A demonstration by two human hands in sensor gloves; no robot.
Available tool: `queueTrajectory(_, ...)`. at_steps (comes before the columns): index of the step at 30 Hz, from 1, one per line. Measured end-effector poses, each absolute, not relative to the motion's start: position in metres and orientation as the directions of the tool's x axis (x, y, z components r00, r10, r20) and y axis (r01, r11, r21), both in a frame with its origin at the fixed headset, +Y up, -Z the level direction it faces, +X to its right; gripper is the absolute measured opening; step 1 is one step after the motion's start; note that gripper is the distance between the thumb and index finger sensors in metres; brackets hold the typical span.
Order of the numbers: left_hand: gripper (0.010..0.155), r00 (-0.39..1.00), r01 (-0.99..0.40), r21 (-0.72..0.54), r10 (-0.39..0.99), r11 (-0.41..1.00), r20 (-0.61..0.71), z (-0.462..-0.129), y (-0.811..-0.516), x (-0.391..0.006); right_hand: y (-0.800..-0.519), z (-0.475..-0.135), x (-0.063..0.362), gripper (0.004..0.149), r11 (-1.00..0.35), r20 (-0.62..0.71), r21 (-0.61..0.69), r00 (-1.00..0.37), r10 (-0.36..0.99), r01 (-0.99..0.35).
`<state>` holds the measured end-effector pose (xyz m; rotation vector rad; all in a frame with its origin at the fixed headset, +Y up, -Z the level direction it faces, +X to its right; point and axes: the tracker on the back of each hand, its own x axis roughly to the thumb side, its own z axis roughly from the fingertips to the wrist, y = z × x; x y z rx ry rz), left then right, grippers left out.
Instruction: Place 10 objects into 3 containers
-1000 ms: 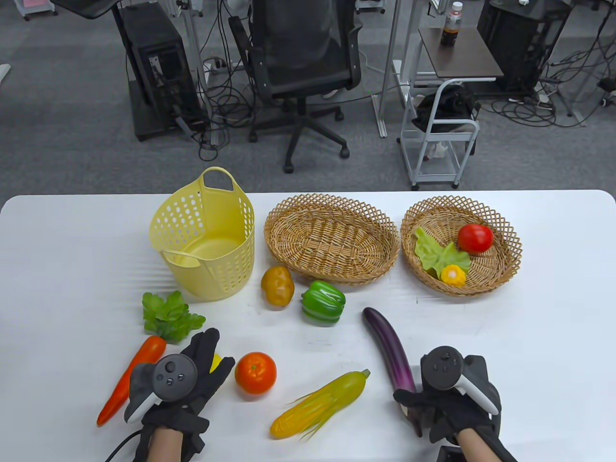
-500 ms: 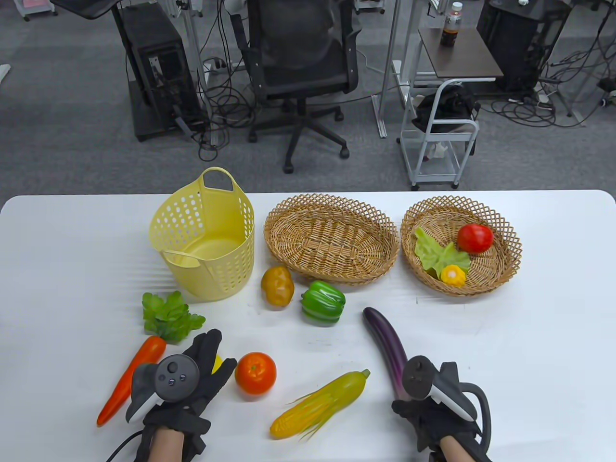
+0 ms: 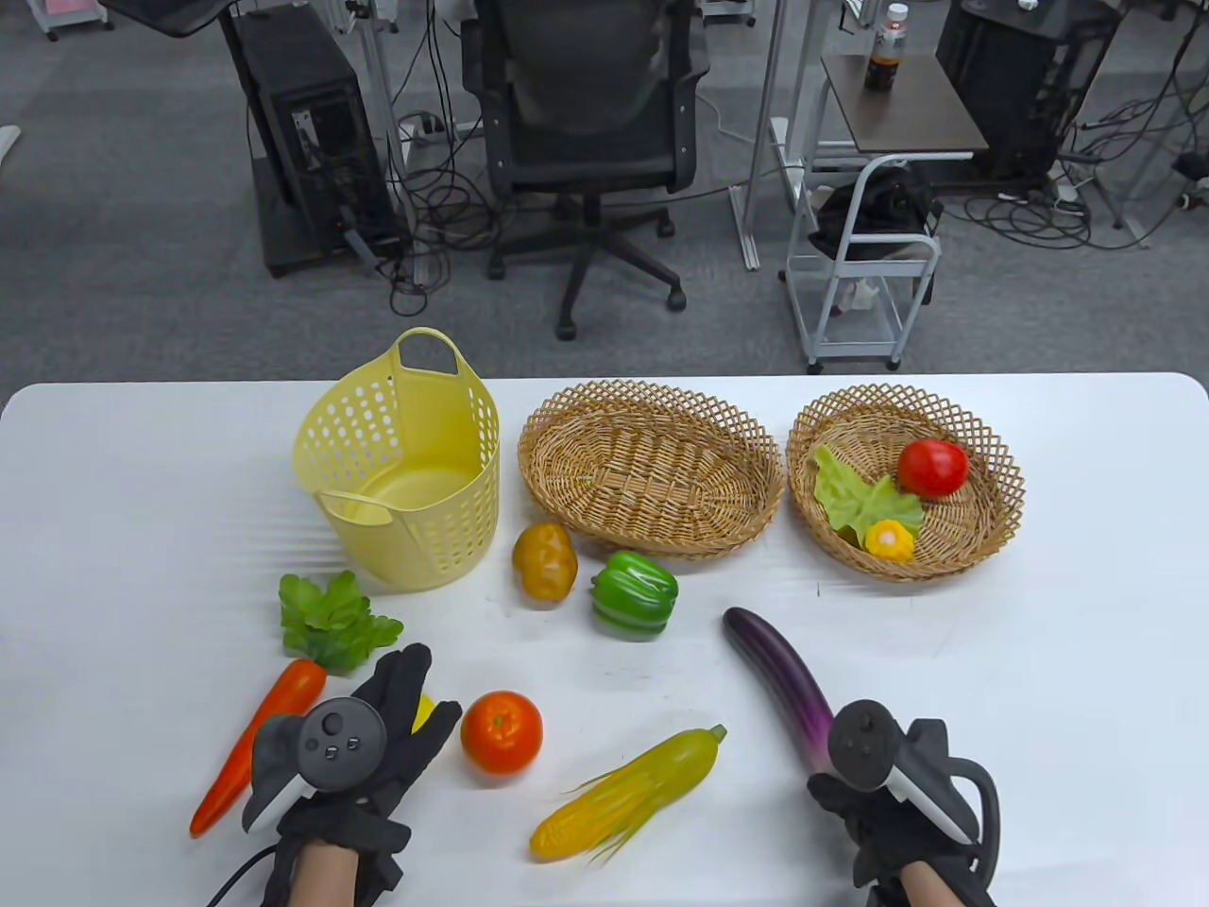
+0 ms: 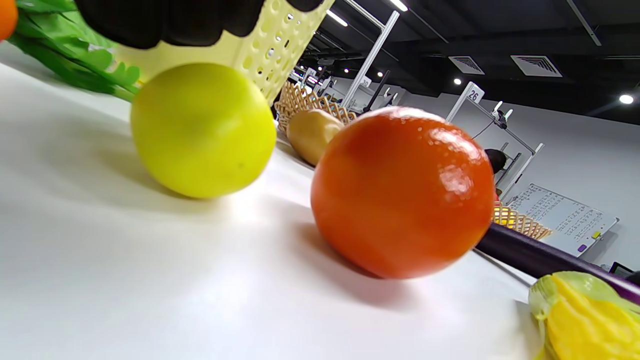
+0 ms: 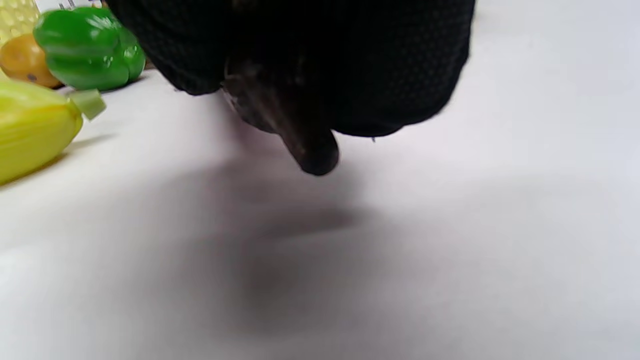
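Observation:
My right hand (image 3: 888, 803) grips the stem end of the purple eggplant (image 3: 779, 675) near the table's front right. In the right wrist view the dark stem tip (image 5: 310, 150) sticks out under the glove, just above the table. My left hand (image 3: 378, 737) lies with fingers stretched out over a yellow round fruit (image 3: 424, 710), also in the left wrist view (image 4: 202, 127). Loose on the table are an orange (image 3: 502, 732), corn (image 3: 628, 794), a carrot (image 3: 260, 742), a green leafy bunch (image 3: 332, 624), a potato (image 3: 545, 561) and a green pepper (image 3: 635, 593).
A yellow plastic basket (image 3: 406, 472) and an oval wicker basket (image 3: 652, 387) stand at the back, both holding nothing. The round wicker basket (image 3: 1001, 453) at back right holds a tomato (image 3: 932, 468), a lettuce leaf (image 3: 855, 491) and a small yellow squash (image 3: 890, 539).
My right hand has closed around the eggplant's stem end and shifted right; the eggplant has swung slightly with it. The left hand has stayed put.

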<state>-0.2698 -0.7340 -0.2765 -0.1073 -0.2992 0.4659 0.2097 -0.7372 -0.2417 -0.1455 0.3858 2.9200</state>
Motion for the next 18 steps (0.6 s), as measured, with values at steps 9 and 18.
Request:
queueTrajectory(9, 0.077, 0.853, -0.430, -0.160, 0.458, 0.889, 0.250, -0.277, -0.734, -0.272, -0.687, -0.231, 0.247, 0.079, -0.966, -0.175, 0.021, -0.952, 0.251, -0.259)
queueTrajectory(18, 0.077, 0.865, -0.421, -0.152, 0.446, 0.894, 0.232, -0.277, -0.734, -0.276, -0.660, -0.274, 0.261, 0.079, -0.935, -0.254, -0.165, -0.902, 0.348, -0.314)
